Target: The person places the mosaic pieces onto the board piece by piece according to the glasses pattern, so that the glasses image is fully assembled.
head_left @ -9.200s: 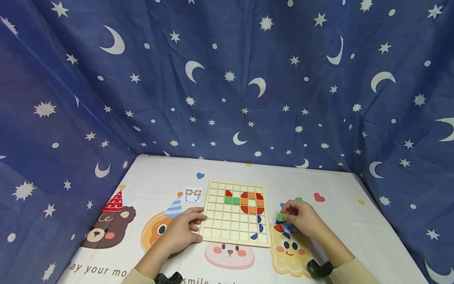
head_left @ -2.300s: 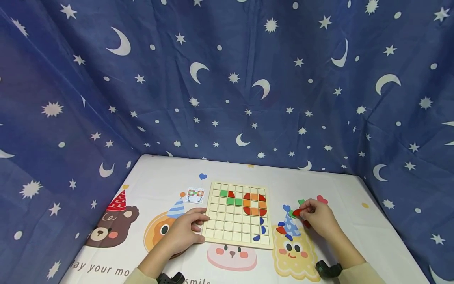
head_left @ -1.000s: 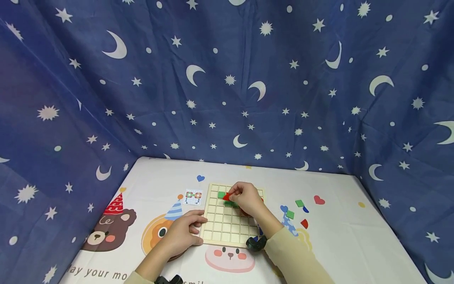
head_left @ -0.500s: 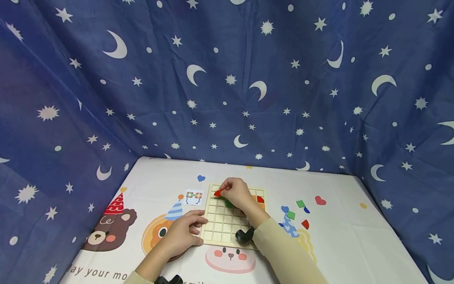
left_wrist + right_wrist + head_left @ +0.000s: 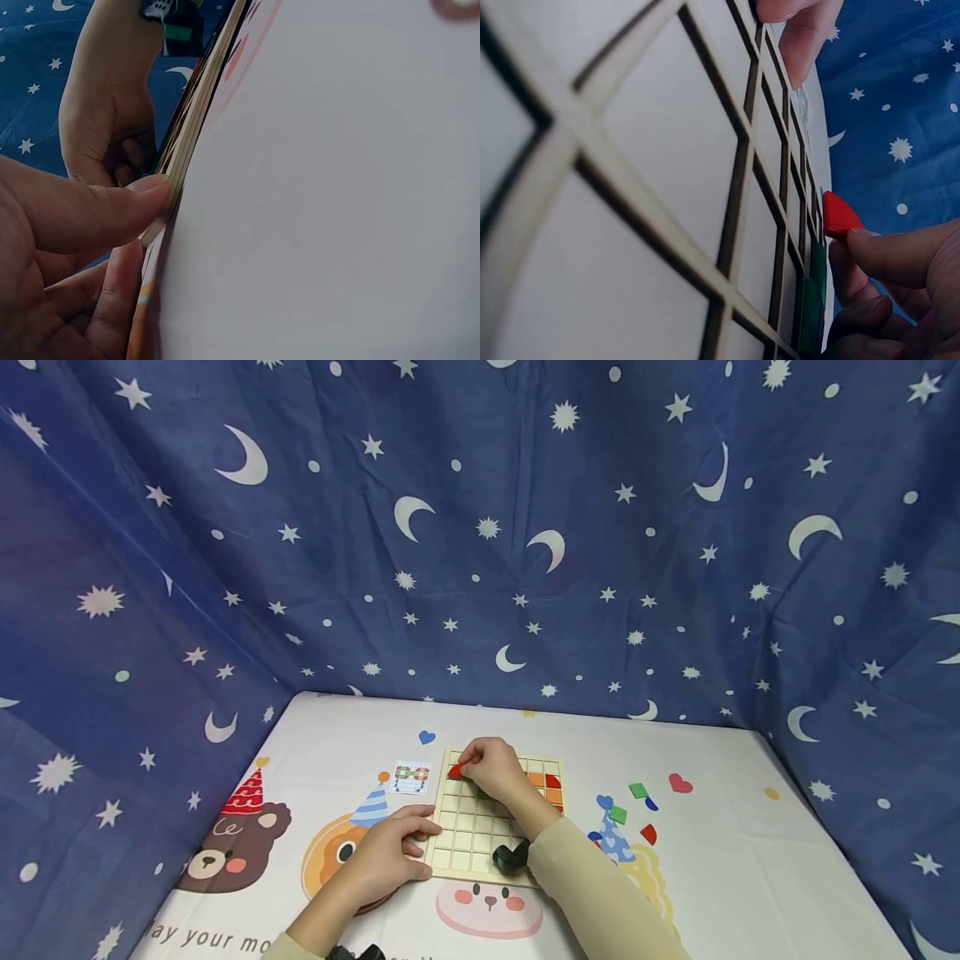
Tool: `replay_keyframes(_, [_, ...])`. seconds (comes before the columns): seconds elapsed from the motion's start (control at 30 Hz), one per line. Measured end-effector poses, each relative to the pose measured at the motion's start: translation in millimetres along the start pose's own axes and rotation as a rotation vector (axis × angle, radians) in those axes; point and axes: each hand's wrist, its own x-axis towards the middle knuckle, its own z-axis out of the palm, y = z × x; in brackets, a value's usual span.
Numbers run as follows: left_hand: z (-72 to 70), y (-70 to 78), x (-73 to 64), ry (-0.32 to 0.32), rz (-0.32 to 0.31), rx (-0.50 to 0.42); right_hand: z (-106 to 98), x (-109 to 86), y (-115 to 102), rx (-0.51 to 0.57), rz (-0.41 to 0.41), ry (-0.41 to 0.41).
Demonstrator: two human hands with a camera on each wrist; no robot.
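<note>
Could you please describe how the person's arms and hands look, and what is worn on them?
The left hand and right hand are bare, with no gloves visible. The right sleeve is plain beige and long; the left sleeve matches. A black device sits at the right wrist, bearing a small green patch.

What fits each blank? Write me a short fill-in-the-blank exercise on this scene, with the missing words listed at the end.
1. The fingers of the right hand pinch a small piece whose colour is ____.
2. Seen in the head view, the left hand touches the ____ edge of the grid board.
3. The two loose square pieces lying to the right of the board are ____.
4. The curtain behind the table has a ____ background with white moons.

Missing words: red; left; green; blue.
</note>
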Motion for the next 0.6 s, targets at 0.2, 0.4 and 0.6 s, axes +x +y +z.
replay_keyframes(0.2, [1.1, 2.2, -1.5, 0.009, 0.023, -0.002, 1.4, -0.4, 0.6, -0.049, -0.007, 0.013])
replay_keyframes(0.4, [1.7, 3.7, -2.2, 0.020, 0.007, -0.029, 2.3, -0.3, 2.3, -0.086, 0.009, 0.002])
replay_keyframes(0.6, [1.5, 6.1, -3.4, 0.027, -0.013, -0.034, 3.8, -0.4, 1.4, -0.105, 0.017, -0.012])
